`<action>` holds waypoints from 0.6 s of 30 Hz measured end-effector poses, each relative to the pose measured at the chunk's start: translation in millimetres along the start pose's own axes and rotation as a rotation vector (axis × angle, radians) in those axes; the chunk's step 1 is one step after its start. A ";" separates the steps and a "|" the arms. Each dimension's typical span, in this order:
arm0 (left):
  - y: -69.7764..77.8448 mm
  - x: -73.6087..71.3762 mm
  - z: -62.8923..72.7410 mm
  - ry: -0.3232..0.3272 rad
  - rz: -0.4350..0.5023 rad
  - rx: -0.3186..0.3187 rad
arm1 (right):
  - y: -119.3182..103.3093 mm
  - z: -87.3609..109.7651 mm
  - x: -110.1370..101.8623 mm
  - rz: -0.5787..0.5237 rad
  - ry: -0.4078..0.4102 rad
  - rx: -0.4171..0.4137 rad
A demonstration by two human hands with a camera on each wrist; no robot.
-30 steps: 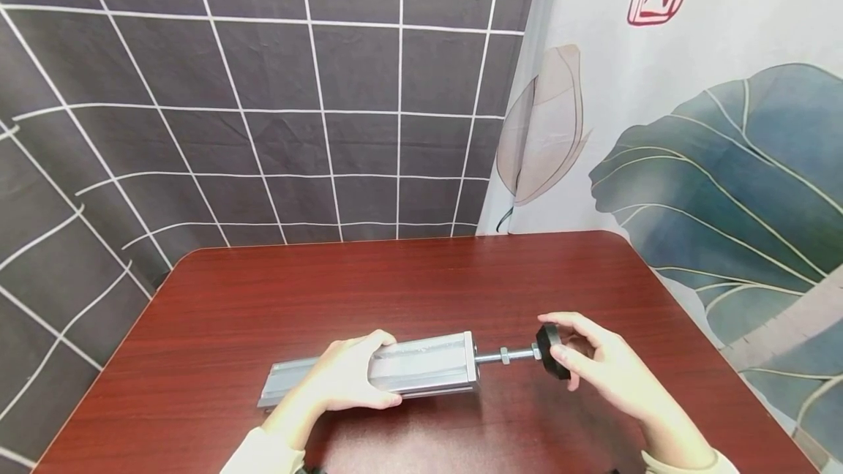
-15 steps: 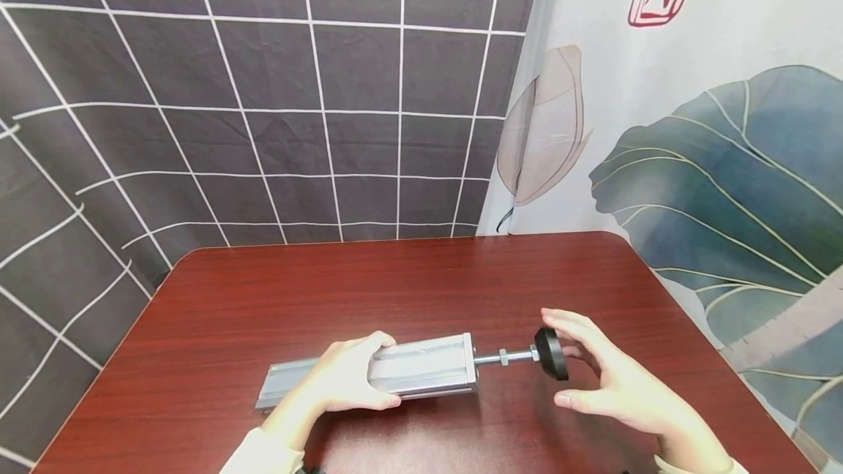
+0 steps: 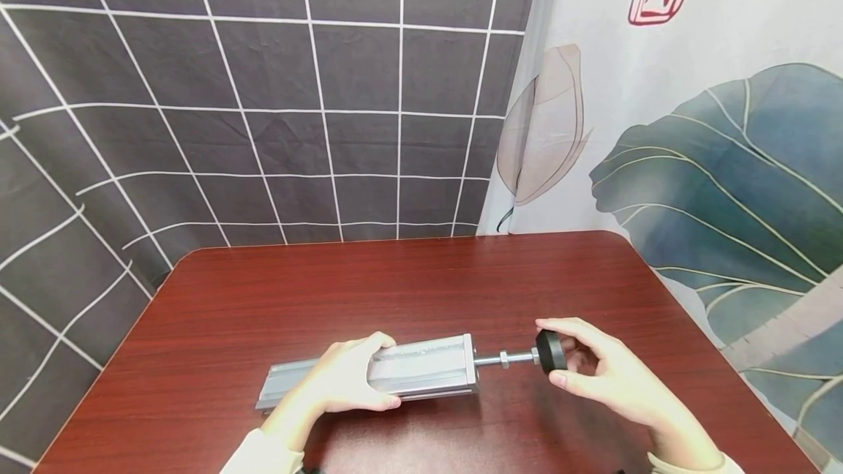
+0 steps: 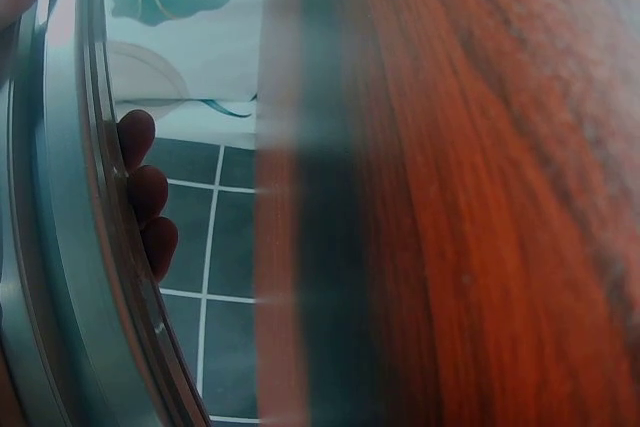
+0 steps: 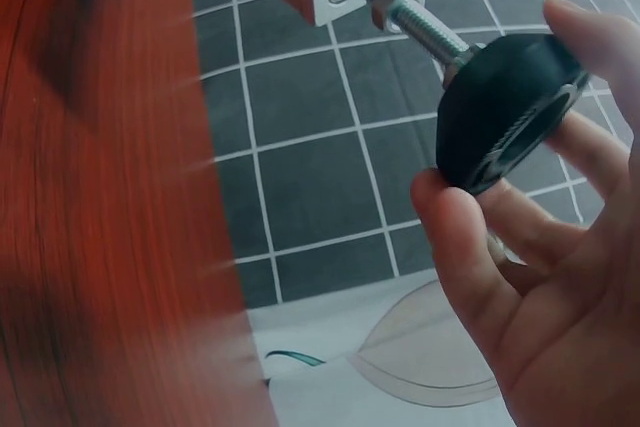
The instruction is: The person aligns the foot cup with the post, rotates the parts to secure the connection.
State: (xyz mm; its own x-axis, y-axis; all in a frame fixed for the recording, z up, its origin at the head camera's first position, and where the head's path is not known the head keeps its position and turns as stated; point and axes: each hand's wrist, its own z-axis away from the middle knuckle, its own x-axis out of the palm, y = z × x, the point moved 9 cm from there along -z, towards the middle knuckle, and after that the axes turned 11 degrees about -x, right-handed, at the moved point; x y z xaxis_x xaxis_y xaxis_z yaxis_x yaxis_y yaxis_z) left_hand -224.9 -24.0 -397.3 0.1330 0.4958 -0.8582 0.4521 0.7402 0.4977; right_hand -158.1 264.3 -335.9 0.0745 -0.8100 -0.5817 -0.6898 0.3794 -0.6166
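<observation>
My left hand (image 3: pixel 345 379) grips a silver aluminium profile (image 3: pixel 431 364) around its middle, raised a little over the table. In the left wrist view several fingertips (image 4: pixel 148 192) curl over the far side of the profile (image 4: pixel 65 187). From its right end plate (image 3: pixel 470 361) sticks out a threaded rod (image 3: pixel 489 360) with a hex nut (image 3: pixel 504 358) midway. A black round levelling foot (image 3: pixel 548 351) caps the rod. My right hand (image 3: pixel 615 375) pinches the foot's rim between thumb and fingers; the right wrist view shows the thumb on the foot's (image 5: pixel 500 112) edge.
The reddish-brown wooden table (image 3: pixel 395 280) has rounded back corners. Behind it hangs a grey cloth with a white grid (image 3: pixel 356 141). A white curtain with leaf prints (image 3: pixel 711 167) hangs at the right.
My right hand let go of the levelling foot and drew back with spread fingers half a second ago, then came back onto its rim. The left hand and profile stay nearly still.
</observation>
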 end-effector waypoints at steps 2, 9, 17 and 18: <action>0.1 0.0 0.2 0.000 -0.004 0.002 | 2.0 -0.8 -0.8 0.010 0.016 0.027; 1.8 -0.8 0.5 -0.002 -0.003 0.007 | 1.6 -4.6 -1.3 -0.014 0.047 0.038; 1.2 -0.9 0.9 -0.010 0.003 -0.002 | 1.3 -6.0 1.7 -0.050 0.010 0.066; 0.9 -0.8 1.0 -0.011 0.003 -0.003 | 1.0 -5.9 1.9 -0.057 0.000 0.064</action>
State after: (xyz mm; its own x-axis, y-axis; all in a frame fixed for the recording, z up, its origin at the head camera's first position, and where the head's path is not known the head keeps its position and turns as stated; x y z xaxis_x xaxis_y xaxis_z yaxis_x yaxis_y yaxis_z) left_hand -223.7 -24.2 -396.3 0.1440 0.4929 -0.8581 0.4489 0.7402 0.5006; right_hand -162.9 260.5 -334.5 0.1124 -0.8313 -0.5443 -0.6371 0.3601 -0.6815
